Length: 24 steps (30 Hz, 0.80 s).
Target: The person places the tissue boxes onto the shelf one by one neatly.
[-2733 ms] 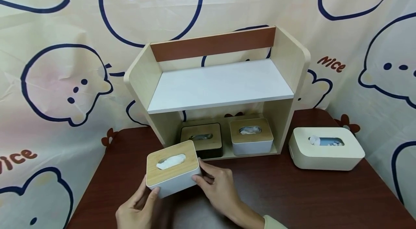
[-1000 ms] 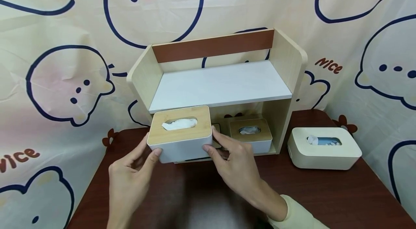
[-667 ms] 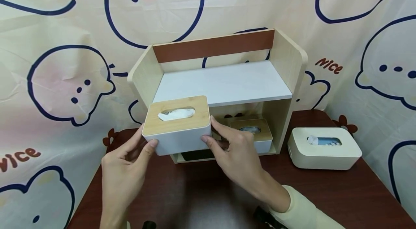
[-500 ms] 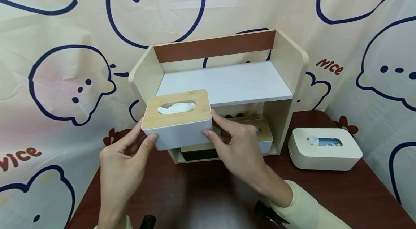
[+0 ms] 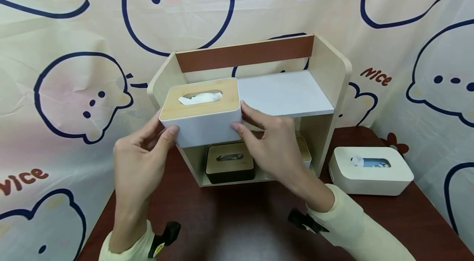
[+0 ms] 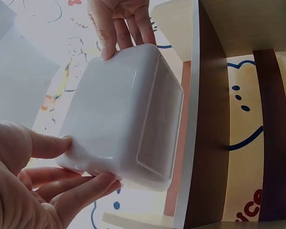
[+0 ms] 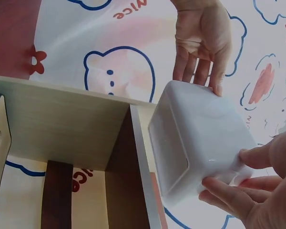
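Between both hands is a white tissue box (image 5: 207,127) with a light wooden lid and a tissue in its oval slot. My left hand (image 5: 138,160) grips its left end, thumb on the front face. The right hand (image 5: 272,143) grips the right end, also thumb in front. Both wrist views show the box's plain white underside, held in the air by the front edge of the upper white shelf (image 5: 285,92). On the lower level of the wooden shelf unit (image 5: 340,67) sit a black tissue box with wooden lid (image 5: 229,162) and a white one (image 5: 304,152), mostly hidden behind the right hand.
A cream tissue box (image 5: 372,174) stands on the dark brown table (image 5: 229,228), right of the shelf unit. A brown back rail (image 5: 244,57) crosses the unit's top rear. Patterned cloth (image 5: 74,100) hangs behind and at the sides.
Both hands have raised the white tissue box from low in front of the unit to the upper shelf's height, levelling it on the way. The black box below has come back into view.
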Available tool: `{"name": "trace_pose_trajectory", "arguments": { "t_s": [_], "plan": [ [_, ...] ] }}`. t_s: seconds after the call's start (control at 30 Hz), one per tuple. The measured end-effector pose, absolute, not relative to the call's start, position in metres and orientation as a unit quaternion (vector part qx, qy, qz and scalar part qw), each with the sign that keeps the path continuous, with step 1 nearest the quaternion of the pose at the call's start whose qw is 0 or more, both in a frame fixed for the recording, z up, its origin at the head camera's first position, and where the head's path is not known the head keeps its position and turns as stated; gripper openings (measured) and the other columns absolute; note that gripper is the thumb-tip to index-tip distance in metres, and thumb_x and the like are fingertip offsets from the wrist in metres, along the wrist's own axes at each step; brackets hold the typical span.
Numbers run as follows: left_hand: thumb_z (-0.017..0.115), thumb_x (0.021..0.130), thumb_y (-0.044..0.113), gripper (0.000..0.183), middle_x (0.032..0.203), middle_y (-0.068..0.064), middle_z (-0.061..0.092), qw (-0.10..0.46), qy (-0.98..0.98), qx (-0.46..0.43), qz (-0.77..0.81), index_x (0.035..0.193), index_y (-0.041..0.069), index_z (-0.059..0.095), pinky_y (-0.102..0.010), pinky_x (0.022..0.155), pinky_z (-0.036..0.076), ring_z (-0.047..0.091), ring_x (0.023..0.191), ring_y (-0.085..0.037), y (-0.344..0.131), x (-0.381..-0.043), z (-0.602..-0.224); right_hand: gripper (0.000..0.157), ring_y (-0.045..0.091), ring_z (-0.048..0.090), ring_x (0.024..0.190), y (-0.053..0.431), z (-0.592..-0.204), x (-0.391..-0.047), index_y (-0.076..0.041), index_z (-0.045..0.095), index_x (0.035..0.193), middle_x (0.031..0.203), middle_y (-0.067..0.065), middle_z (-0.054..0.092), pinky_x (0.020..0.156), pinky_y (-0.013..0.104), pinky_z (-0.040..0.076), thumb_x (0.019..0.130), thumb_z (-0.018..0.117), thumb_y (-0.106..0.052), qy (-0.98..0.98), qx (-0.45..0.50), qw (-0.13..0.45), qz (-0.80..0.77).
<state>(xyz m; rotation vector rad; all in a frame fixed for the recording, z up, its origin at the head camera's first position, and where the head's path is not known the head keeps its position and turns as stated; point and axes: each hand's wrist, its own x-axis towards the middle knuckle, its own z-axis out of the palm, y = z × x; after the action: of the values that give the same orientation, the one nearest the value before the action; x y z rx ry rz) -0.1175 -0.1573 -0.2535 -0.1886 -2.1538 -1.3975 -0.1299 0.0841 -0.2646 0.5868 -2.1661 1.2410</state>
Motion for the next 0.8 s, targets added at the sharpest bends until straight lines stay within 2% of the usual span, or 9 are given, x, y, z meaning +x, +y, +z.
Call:
{"name": "trace_pose_trajectory", "arguments": {
  "t_s": [0.43, 0.8],
  "plan": [
    [0.074, 0.102, 0.011, 0.047, 0.141, -0.009, 0.071, 0.278, -0.792, -0.062, -0.541, 0.148, 0.017, 0.065, -0.026, 0.088, 0.060, 0.072, 0.124, -0.023, -0.152, -0.166, -0.249, 0.050, 0.027, 0.069, 0.129, 0.072, -0.262, -0.174, 0.000, 0.061, 0.148, 0.144, 0.017, 0.067, 0.094, 0.040, 0.063, 0.102, 0.076, -0.013, -0.801, 0.184, 0.273, 0.500],
    [0.074, 0.103, 0.011, 0.047, 0.143, -0.013, 0.069, 0.294, -0.789, -0.043, -0.538, 0.148, 0.012, 0.064, -0.033, 0.096, 0.060, 0.070, 0.127, -0.021, -0.149, -0.188, -0.253, 0.049, 0.029, 0.071, 0.128, 0.064, -0.264, -0.196, 0.001, 0.060, 0.148, 0.144, 0.019, 0.067, 0.100, 0.039, 0.060, 0.103, 0.073, -0.013, -0.804, 0.170, 0.267, 0.503]
  ]
}}
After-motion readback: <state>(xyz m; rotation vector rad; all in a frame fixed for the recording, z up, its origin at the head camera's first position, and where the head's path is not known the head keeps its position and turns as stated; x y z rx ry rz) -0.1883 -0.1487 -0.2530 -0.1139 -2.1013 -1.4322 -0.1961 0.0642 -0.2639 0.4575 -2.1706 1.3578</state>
